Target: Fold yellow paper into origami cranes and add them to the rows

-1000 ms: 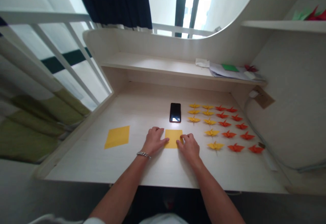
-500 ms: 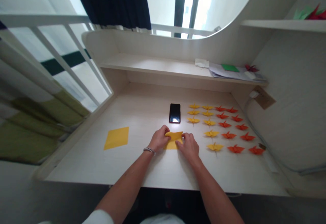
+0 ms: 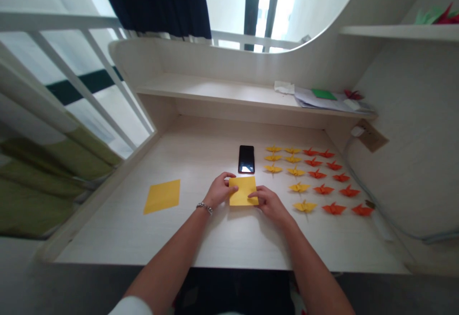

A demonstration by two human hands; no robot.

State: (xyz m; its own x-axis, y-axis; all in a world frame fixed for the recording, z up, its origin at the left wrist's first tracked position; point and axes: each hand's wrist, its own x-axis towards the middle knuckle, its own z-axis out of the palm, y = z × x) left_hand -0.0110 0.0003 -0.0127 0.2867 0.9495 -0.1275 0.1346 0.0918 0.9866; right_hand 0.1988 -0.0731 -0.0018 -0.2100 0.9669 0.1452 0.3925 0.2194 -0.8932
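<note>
Between my two hands is a square sheet of yellow origami paper [image 3: 244, 197], lying open and nearly flat above the desk. My left hand [image 3: 220, 190] pinches its left edge, thumb on top and fingers behind. On the right edge, my right hand [image 3: 269, 202] grips the sheet with thumb and fingers on either side. Farther left, another flat yellow sheet [image 3: 162, 197] lies on the desk. To the right stand rows of folded paper cranes, some a yellow crane [image 3: 304, 206], others a red-orange crane [image 3: 333, 208].
A black phone [image 3: 246, 158] lies just beyond my hands. Along the back runs a shelf [image 3: 208, 88] bearing papers [image 3: 308, 98] and a green sheet [image 3: 323, 94]. A cable [image 3: 371, 200] runs down the right wall from a plug. The desk's front edge [image 3: 172, 266] is close to me.
The yellow sheet's upper part was folded toward me; now the paper is opened out and appears as a flat square. My hands have shifted to its left and right edges.
</note>
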